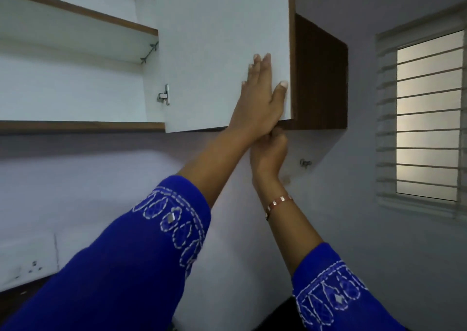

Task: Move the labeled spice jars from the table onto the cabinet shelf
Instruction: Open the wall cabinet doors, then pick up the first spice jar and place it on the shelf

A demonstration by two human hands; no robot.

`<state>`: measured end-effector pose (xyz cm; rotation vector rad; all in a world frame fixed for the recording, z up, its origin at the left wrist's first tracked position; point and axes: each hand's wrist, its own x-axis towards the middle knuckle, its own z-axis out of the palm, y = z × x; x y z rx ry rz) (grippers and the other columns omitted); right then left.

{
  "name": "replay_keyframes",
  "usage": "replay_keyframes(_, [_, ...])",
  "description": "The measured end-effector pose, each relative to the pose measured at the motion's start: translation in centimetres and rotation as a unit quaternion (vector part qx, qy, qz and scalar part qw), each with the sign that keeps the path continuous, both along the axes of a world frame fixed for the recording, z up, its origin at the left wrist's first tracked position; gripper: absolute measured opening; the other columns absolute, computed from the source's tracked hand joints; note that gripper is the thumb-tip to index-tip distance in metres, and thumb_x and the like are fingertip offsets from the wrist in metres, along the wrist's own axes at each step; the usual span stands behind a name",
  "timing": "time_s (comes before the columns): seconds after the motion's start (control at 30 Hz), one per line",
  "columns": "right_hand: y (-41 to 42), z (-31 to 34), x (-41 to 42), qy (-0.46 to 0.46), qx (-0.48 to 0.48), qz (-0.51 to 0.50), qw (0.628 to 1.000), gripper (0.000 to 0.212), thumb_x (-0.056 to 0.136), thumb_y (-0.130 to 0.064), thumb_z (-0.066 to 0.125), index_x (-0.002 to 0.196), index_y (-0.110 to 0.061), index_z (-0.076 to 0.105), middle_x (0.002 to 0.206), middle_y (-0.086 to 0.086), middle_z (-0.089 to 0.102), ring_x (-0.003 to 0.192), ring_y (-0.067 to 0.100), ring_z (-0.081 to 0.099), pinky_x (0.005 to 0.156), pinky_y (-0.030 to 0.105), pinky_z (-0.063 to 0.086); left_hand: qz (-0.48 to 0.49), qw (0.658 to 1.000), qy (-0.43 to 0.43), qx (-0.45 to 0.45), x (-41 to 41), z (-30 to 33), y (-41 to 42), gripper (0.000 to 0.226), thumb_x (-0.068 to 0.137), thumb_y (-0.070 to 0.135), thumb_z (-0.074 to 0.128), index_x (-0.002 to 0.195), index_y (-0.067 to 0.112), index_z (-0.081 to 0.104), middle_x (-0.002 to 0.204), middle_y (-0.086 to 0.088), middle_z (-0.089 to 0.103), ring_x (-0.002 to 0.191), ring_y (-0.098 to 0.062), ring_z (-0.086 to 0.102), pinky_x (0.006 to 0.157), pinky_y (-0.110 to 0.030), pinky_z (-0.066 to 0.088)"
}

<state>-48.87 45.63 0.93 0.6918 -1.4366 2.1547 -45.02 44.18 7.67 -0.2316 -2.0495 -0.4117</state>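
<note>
The view tilts up at a pale lilac wall [101,179] with a wall cabinet [321,78] hung at twelve o'clock and a window [429,118] with horizontal slats at three o'clock, lit from outside. The cabinet is smooth white board inside, edged in dark wood-grain, and its brown outer side faces the window. Its door [222,53] stands swung open, a flat white panel with a metal hinge [164,95] near its inner edge. To the left, at ten o'clock, the cabinet shelf [75,10] runs as a thin white board with a brown front lip, and the bays above and below it show bare white walls. No spice jars appear anywhere in view, nor the table. The left hand [260,95] lies flat and fully spread against the inner face of the door near its free edge, thumb at the rim, gripping nothing. The right hand [270,151] reaches up just beneath it, fingers curled at the door's bottom corner; whether they pinch the edge I cannot tell. Both wrists wear blue sleeves [141,255] with white stitched loops, and a thin bracelet [278,203] circles the right wrist. A switch plate [27,270] sits at eight o'clock.
</note>
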Motion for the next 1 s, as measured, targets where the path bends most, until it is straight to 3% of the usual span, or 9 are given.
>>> replay_keyframes(0.07, [-2.4,-1.4,1.8,-0.019,0.002,0.036,0.999,0.028,0.098,-0.009,0.039,0.075,-0.024,0.048,0.067,-0.007,0.051,0.06,0.003,0.051,0.057,0.01,0.041,0.007,1.0,0.011,0.019,1.4,-1.6,-1.8,0.055,0.101,0.025,0.028,0.148,0.01,0.007,0.159,-0.008,-0.002,0.147,-0.019,-0.004,0.118,-0.032,-0.003])
replay_keyframes(0.13, [-4.9,-2.7,3.3,0.003,0.043,0.004,0.999,0.027,0.1,-0.01,0.034,0.082,-0.014,0.054,0.07,0.0,0.057,0.061,0.004,0.059,0.059,0.013,0.047,0.017,0.999,0.022,0.04,3.0,-2.7,-3.9,0.052,0.1,0.022,0.029,0.148,0.009,0.011,0.159,-0.008,0.002,0.147,-0.018,0.0,0.118,-0.033,-0.001])
replay_keyframes(0.23, [-8.3,-4.0,6.3,0.045,0.067,0.075,0.994,0.015,0.093,-0.011,0.049,0.104,-0.004,0.058,0.096,0.011,0.063,0.089,0.021,0.062,0.074,0.028,0.05,0.056,0.997,0.03,0.043,6.4,-3.9,-7.4,0.051,0.1,0.019,0.03,0.147,0.01,0.015,0.159,-0.007,0.005,0.147,-0.017,0.002,0.12,-0.033,0.002])
replay_keyframes(0.4, [-14.6,-4.6,12.9,0.142,0.124,0.057,0.98,0.037,0.089,-0.011,0.056,0.123,0.001,0.054,0.125,0.017,0.057,0.119,0.03,0.052,0.101,0.044,0.044,0.175,0.983,0.04,0.037,14.3,-6.0,-14.9,0.049,0.099,0.017,0.03,0.146,0.008,0.019,0.158,-0.009,0.01,0.147,-0.018,0.003,0.116,-0.027,-0.003])
replay_keyframes(0.47, [-17.3,-5.2,15.8,0.171,0.145,0.06,0.973,0.045,0.091,-0.014,0.055,0.132,0.001,0.047,0.138,0.019,0.049,0.133,0.031,0.041,0.112,0.04,0.035,0.226,0.973,0.041,0.038,18.0,-6.9,-17.6,0.048,0.099,0.016,0.03,0.146,0.007,0.021,0.158,-0.01,0.012,0.147,-0.02,0.005,0.115,-0.026,-0.003])
replay_keyframes(0.57, [-20.3,-6.1,20.8,0.203,0.173,0.084,0.96,0.049,0.093,-0.019,0.052,0.138,-0.001,0.04,0.147,0.016,0.038,0.142,0.028,0.027,0.114,0.032,0.026,0.297,0.953,0.035,0.036,23.3,-8.2,-21.3,0.049,0.097,0.017,0.029,0.145,0.006,0.023,0.157,-0.013,0.014,0.147,-0.023,0.007,0.117,-0.03,0.0])
replay_keyframes(1.0, [-32.2,-12.3,37.8,0.267,0.245,0.137,0.922,0.05,0.096,-0.03,0.043,0.139,-0.005,0.04,0.15,0.014,0.034,0.143,0.028,0.024,0.115,0.032,0.023,0.452,0.888,-0.006,0.079,43.2,-16.3,-32.5,0.048,0.1,0.02,0.028,0.146,0.009,0.021,0.157,-0.011,0.013,0.147,-0.022,0.009,0.118,-0.03,0.001])
